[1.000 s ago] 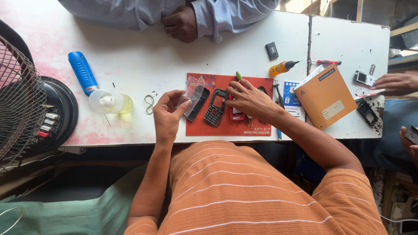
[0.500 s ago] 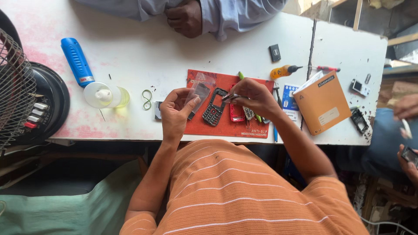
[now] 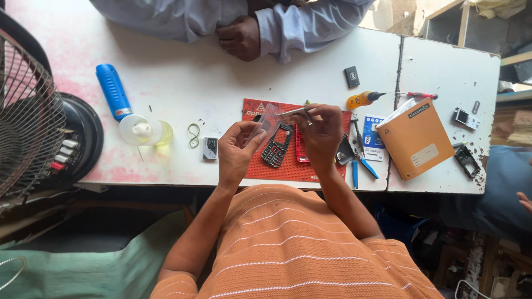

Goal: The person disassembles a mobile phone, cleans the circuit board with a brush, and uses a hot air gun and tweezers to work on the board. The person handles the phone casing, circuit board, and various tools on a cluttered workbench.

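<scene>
My left hand [image 3: 237, 150] holds a small clear plastic panel [image 3: 264, 122] up over the red work mat [image 3: 252, 173], pinched between thumb and fingers. My right hand [image 3: 322, 130] grips thin metal tweezers [image 3: 293, 112], whose tips point left and reach the clear panel's upper edge. Below both hands, a black keypad phone [image 3: 275, 147] with its front off lies on the mat. Beside it lies a red phone housing [image 3: 301, 148], partly hidden by my right hand.
Left of the mat lie a blue torch [image 3: 112, 91], a clear bottle [image 3: 145, 132], a green rubber band [image 3: 193, 134] and a fan [image 3: 27, 116]. To the right are blue-handled pliers [image 3: 361, 168], a yellow screwdriver [image 3: 362, 99] and an orange booklet [image 3: 417, 139]. Another person's hands [image 3: 241, 36] rest opposite.
Both hands rose off the mat. My left hand lifted the clear panel, and my right hand took up the tweezers and brought them to it.
</scene>
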